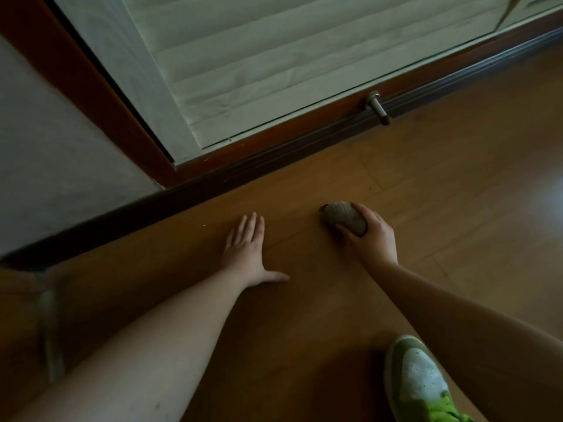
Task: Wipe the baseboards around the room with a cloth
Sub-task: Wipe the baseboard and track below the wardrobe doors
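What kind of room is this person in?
Probably a room in a home: a wood-look floor, a dark baseboard along the wall, and a white louvered door with a metal doorstop.

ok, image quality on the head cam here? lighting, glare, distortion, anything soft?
Head view: dim and underexposed, the dark baseboard nearly merging with its shadow; a pale glare patch on the floor at the right edge; wide-angle bending of the door edges; left edge murky and soft; left hand, right hand and cloth readable; shoe brightest.
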`<state>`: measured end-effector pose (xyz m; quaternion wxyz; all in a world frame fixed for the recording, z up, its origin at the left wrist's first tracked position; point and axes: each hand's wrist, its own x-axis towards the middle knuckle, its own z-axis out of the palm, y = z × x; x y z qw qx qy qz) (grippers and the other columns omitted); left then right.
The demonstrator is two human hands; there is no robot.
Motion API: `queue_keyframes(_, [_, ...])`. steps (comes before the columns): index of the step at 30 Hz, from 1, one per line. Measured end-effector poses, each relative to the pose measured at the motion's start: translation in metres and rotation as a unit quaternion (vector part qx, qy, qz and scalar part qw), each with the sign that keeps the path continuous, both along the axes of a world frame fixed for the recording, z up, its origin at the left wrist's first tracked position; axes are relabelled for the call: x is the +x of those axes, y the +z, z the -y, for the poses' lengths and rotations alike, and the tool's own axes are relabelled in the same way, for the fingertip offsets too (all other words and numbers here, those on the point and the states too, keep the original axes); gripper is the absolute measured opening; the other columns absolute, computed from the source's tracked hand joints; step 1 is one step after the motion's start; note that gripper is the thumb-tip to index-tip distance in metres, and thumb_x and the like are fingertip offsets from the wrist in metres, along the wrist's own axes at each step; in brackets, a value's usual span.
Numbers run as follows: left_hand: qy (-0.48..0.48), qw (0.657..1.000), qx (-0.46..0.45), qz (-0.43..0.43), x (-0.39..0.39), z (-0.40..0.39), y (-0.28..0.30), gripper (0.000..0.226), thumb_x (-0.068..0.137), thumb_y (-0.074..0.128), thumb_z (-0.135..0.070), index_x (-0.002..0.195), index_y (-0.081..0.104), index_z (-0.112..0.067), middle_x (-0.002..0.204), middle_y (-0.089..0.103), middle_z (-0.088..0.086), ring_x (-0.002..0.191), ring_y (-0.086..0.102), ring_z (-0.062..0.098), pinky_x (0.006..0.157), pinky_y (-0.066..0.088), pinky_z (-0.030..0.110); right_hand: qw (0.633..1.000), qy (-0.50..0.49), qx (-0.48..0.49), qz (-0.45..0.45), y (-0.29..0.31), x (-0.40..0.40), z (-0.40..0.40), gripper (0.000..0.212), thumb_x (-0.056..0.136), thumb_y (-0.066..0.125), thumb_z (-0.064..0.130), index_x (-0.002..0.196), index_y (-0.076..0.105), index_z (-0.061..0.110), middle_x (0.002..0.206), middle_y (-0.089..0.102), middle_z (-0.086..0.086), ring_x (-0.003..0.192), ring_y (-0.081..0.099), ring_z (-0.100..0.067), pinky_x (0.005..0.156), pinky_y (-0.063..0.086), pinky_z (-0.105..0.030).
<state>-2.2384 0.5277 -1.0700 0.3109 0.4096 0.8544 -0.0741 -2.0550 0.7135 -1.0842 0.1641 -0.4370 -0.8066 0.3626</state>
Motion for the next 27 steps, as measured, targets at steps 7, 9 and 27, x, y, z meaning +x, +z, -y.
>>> queue_keyframes(7, [-0.033,0.999,-0.040,-0.002,-0.014,-0.036,-0.008,0.151,0.059,0.071,-0.082,0.150,-0.033,-0.021,0.157,-0.040,0.004,0.146,-0.032,0.024,0.119,-0.012,0.046,1.000,-0.006,0.007,-0.030,-0.017,-0.001,-0.013,0.058,0.083,0.076,0.043,0.134,0.056,0.024,0.129,0.061,0.005,0.115,0.054,-0.007,0.099,0.044,-0.025])
queue_keyframes(9, [-0.052,0.997,-0.062,-0.008,-0.022,-0.045,-0.012,0.154,0.057,0.068,-0.086,0.147,-0.037,-0.018,0.154,-0.044,0.004,0.145,-0.035,0.024,0.118,-0.017,0.048,0.999,0.015,0.017,-0.037,-0.021,-0.013,-0.027,0.059,0.083,0.075,0.043,0.136,0.055,0.023,0.132,0.060,0.005,0.119,0.054,-0.010,0.102,0.045,-0.029])
queue_keyframes(27, [-0.041,0.982,-0.176,0.058,-0.025,-0.064,-0.004,0.154,0.057,0.060,-0.091,0.133,-0.053,-0.020,0.132,-0.066,-0.002,0.128,-0.054,0.023,0.113,-0.025,0.050,0.989,0.133,0.056,0.021,-0.043,-0.029,-0.054,0.069,0.085,0.077,0.026,0.145,0.046,0.013,0.145,0.051,-0.008,0.138,0.042,-0.022,0.114,0.037,-0.042])
